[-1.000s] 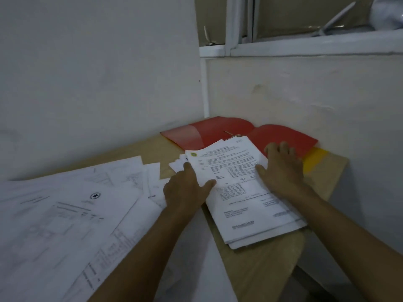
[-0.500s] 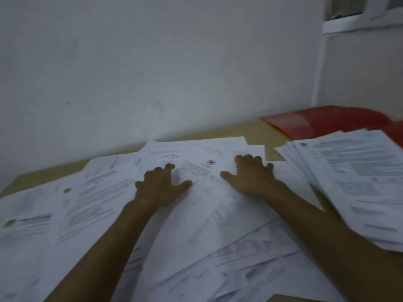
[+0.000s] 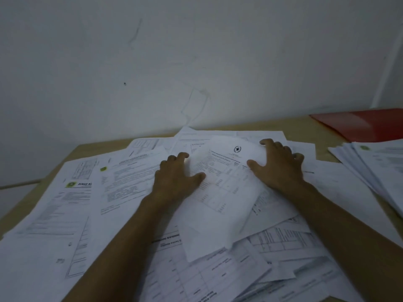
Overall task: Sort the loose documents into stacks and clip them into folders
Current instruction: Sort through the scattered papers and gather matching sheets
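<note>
The left hand (image 3: 176,177) and right hand (image 3: 278,165) lie flat with fingers spread, each grip open, pressing either side of a star-marked sheet (image 3: 226,182). Loose documents (image 3: 91,205) cover the desk (image 3: 309,126); a sorted stack (image 3: 375,168) and red folder (image 3: 362,125) sit far right.

Wall: plain white painted wall (image 3: 196,62) fills the upper half of the view, marked with a faint dark streak (image 3: 136,31) high up, a small dark speck (image 3: 125,84) left of centre, and a thin angular crack line (image 3: 196,103) running down toward the tabletop.
Corner: a second white wall face (image 3: 392,73) meets it at the far right.
Furniture: light wooden tabletop (image 3: 257,126), bare along its far edge against the wall and at its left corner.
Light: dim, cool, even; soft shadows.
</note>
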